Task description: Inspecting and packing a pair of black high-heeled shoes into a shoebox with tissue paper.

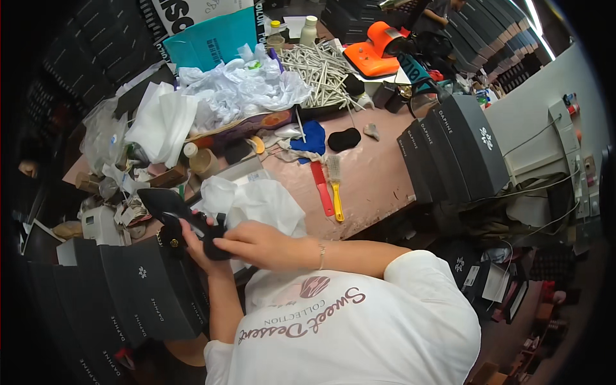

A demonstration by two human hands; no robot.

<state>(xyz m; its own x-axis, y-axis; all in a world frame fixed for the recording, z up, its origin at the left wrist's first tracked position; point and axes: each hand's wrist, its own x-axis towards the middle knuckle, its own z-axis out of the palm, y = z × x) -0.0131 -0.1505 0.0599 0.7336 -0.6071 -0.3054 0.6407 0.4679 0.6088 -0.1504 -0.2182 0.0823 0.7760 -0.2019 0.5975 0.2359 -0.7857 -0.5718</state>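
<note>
In my left hand [200, 249] is a black shoe [168, 206], tilted, with its dark sole end pointing away to the left. The fingers wrap round its underside. My right hand [253, 245] is closed against a soft black pad [215, 246] at the near end of the shoe; the fingertips are partly hidden. Beneath the hands lies crumpled white tissue paper [256, 202] in an open box [240, 172]. A dark piece with a gold round ornament [173, 243] shows just left of my left hand.
A red comb [322, 187] and yellow-handled brush [335, 186] lie on the table [378, 173], near a black oval pad [344, 139] and blue cloth [309, 141]. Dark shoe boxes stand right [462, 147] and left [154, 285]. Behind are white sticks [314, 70] and an orange tape dispenser [375, 54].
</note>
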